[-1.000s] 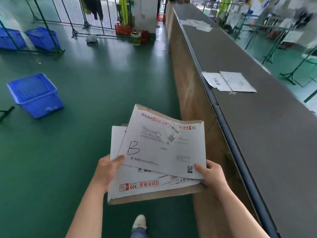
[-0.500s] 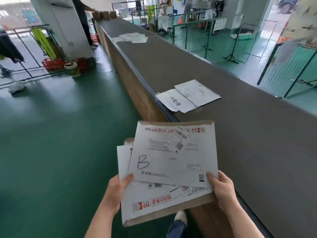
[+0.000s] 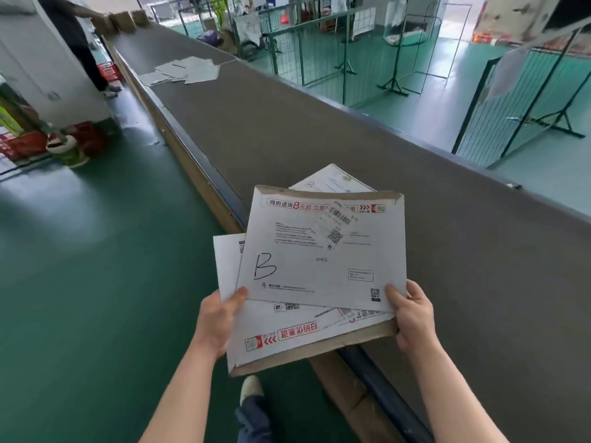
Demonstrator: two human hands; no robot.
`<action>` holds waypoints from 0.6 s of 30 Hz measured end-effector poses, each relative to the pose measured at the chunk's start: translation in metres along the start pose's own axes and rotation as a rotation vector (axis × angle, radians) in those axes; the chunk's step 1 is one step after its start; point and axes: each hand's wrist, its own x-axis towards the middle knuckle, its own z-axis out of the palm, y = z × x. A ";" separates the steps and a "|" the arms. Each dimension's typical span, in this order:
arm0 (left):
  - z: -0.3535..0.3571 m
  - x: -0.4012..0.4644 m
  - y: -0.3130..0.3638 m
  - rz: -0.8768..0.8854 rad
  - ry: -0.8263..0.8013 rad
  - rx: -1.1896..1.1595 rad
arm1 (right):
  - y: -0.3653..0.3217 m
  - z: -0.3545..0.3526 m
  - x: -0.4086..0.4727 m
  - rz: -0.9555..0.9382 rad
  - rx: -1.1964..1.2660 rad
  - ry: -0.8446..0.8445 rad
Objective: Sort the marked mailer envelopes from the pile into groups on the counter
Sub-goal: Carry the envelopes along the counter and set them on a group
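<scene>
Midway through the sort, by the look of it.

Left hand (image 3: pixel 217 321): fingers under the stack of mailer envelopes (image 3: pixel 297 334), thumb pinned on top at the lower left corner of the top envelope (image 3: pixel 323 254). Right hand (image 3: pixel 412 318): clamped on the lower right corner of the same top envelope, thumb over, fingers beneath. Stack held in the air over the near rim of the long grey surface (image 3: pixel 479 251), partly above the green floor (image 3: pixel 96 282).

Top envelope marked with a handwritten "B", face up, skewed a little against the ones below. At least two or three more envelopes underneath; exact count impossible to tell.

Already laid down: one envelope (image 3: pixel 329 179) on the surface just beyond the held stack, mostly hidden by it, with a small mark that looks like a "B" but too faint to be sure. Farther along the surface, well apart, a second group of envelopes (image 3: pixel 188 70), fanned loosely; marks unreadable from here.

Left to do: place the "B" envelope, likely with the sheet just ahead, then work through the rest of the stack one by one. Share of the task finished hard to judge, the original pile not being in view.
</scene>
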 end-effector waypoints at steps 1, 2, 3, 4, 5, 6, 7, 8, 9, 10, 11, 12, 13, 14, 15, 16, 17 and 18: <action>0.006 0.018 0.006 0.001 -0.033 -0.010 | -0.005 0.003 0.012 -0.013 0.025 0.034; 0.009 0.036 0.013 0.000 -0.058 -0.029 | -0.012 0.006 0.023 -0.031 0.059 0.063; 0.010 0.056 0.019 0.006 -0.077 -0.049 | -0.020 0.011 0.036 -0.051 0.086 0.100; 0.008 0.075 0.025 0.008 -0.088 -0.063 | -0.030 0.016 0.048 -0.073 0.122 0.144; 0.005 0.098 0.031 0.011 -0.105 -0.066 | -0.040 0.022 0.065 -0.106 0.146 0.198; 0.002 0.121 0.040 0.014 -0.128 -0.070 | -0.051 0.029 0.082 -0.147 0.170 0.250; -0.003 0.135 0.046 0.028 -0.148 -0.073 | -0.063 0.034 0.092 -0.175 0.175 0.298; -0.009 0.165 0.056 0.021 -0.185 -0.078 | -0.074 0.048 0.113 -0.209 0.187 0.358; -0.015 0.185 0.065 0.014 -0.221 -0.077 | -0.083 0.060 0.128 -0.222 0.193 0.408; -0.017 0.199 0.072 0.013 -0.236 -0.074 | -0.092 0.068 0.137 -0.220 0.210 0.440; -0.024 0.218 0.077 -0.004 -0.258 -0.070 | -0.098 0.081 0.150 -0.205 0.229 0.495; -0.032 0.242 0.085 -0.029 -0.282 -0.073 | -0.102 0.097 0.167 -0.184 0.247 0.548; -0.036 0.250 0.087 -0.042 -0.296 -0.075 | -0.105 0.103 0.175 -0.175 0.269 0.581; -0.040 0.268 0.093 -0.069 -0.315 -0.072 | -0.108 0.111 0.185 -0.154 0.265 0.603; -0.045 0.286 0.098 -0.089 -0.346 -0.057 | -0.107 0.116 0.198 -0.126 0.238 0.626; -0.048 0.301 0.104 -0.107 -0.380 -0.029 | -0.105 0.123 0.207 -0.069 0.198 0.634; -0.050 0.315 0.108 -0.122 -0.414 -0.001 | -0.100 0.124 0.213 0.026 0.161 0.625; -0.051 0.328 0.111 -0.138 -0.443 0.026 | -0.095 0.127 0.213 0.145 0.129 0.603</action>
